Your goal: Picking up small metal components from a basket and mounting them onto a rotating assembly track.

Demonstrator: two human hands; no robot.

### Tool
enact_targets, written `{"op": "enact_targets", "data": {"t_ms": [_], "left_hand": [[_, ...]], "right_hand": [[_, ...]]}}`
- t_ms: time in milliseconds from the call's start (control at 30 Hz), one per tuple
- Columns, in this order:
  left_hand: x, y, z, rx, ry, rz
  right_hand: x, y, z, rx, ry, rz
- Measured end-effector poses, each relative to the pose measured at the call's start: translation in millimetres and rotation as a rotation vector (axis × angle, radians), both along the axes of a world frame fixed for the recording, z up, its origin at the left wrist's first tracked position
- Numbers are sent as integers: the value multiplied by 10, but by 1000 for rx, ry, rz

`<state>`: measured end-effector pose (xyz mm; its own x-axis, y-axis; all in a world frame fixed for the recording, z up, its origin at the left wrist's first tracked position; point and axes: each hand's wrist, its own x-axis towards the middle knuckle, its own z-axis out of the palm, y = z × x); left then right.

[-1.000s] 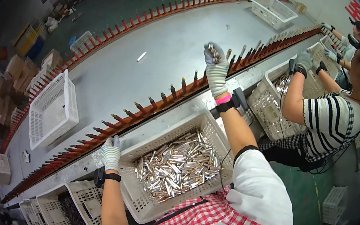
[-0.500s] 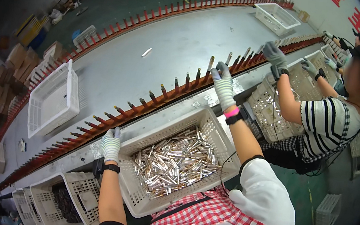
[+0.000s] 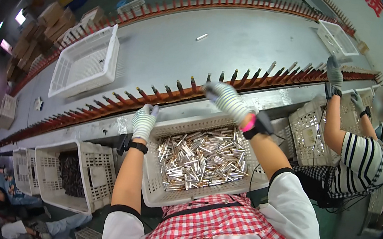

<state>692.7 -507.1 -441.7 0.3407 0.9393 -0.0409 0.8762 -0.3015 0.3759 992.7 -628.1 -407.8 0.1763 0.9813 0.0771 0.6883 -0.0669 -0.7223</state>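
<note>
Right hand [image 3: 228, 100], striped knit — shiny slim tubes [image 3: 203, 159] in latticed basket [image 3: 155, 196]

The grey tabletop [image 3: 171, 50] gleams softly; fisheye edges blacken.

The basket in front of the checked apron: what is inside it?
Inside the basket lie many slim, shiny silvery pieces, heaped in all directions. The lower pieces and the bottom beneath them are covered, so I cannot see these.

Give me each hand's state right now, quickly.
Left hand: gloved, beside the front crate; open or closed, cannot be told.
Right hand: gloved, blurred near the upright pegs; grip cannot be told.
</note>
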Motion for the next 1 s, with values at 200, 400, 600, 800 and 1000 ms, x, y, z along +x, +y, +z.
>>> {"op": "enact_targets", "data": {"t_ms": [200,400,600,800,1000], "left_hand": [[-22,-21,20,-2,15,30],[13,-32,56,-2,8,8],[-87,35,9,17,-12,-11],[46,7,123,27,-24,-22],[122,-11,107,21,-22,-30]], "right_hand": [[-525,473,-324,-445,-218,255],[-418,359,-411,-345,-121,247],[88,-281,-111,-121,100,108],[817,-234,-251,533,470,-522],[782,429,-434,483,565,-526]]}}
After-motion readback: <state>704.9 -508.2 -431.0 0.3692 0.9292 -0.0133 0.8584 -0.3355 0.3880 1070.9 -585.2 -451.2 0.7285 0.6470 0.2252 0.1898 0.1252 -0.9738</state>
